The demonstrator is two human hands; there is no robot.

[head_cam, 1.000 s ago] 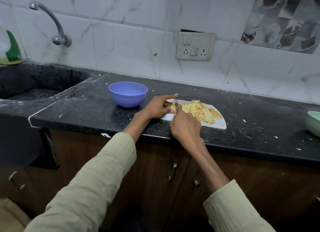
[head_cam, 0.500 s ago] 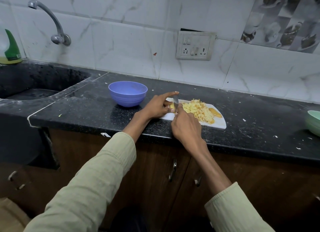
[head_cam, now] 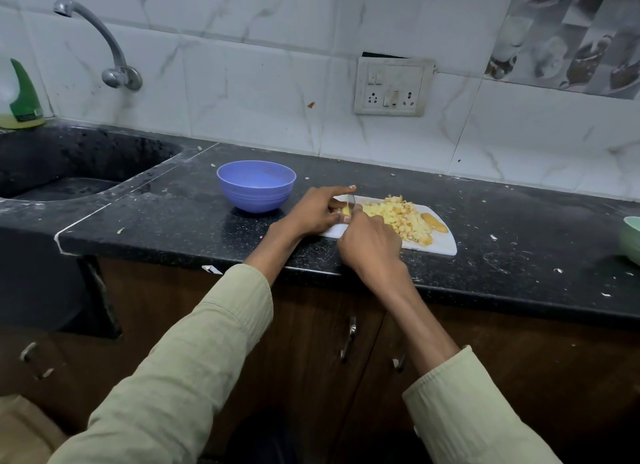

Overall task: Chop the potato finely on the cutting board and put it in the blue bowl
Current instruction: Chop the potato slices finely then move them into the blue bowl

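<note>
Your left hand (head_cam: 317,211) pinches the last potato piece (head_cam: 345,211); tuck those fingertips, your right hand (head_cam: 369,247) gripping the knife (head_cam: 351,202) just beside.

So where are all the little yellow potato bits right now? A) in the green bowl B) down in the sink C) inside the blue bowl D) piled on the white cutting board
D: the chopped potato lies in a heap on the white cutting board, while the blue bowl beside it has no potato in it.
</note>
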